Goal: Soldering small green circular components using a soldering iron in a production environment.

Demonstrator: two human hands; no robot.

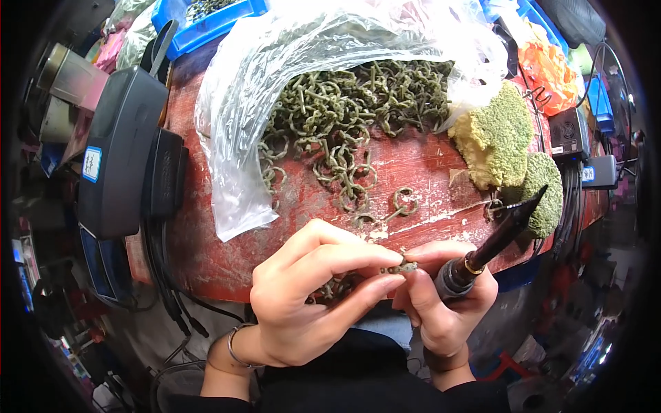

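Observation:
My left hand and my right hand meet at the near edge of a worn red table, both pinching one small green metal ring piece between fingertips. My right hand also grips a black soldering iron; its tip points up and right toward a green-yellow sponge. A heap of green ring-and-hook pieces spills from a clear plastic bag just beyond my hands. A few more pieces lie under my left palm, partly hidden.
A dark grey device box with cables stands at the left. A larger green-yellow sponge sits at the right. Blue trays line the back. An orange bag and black adapters crowd the far right.

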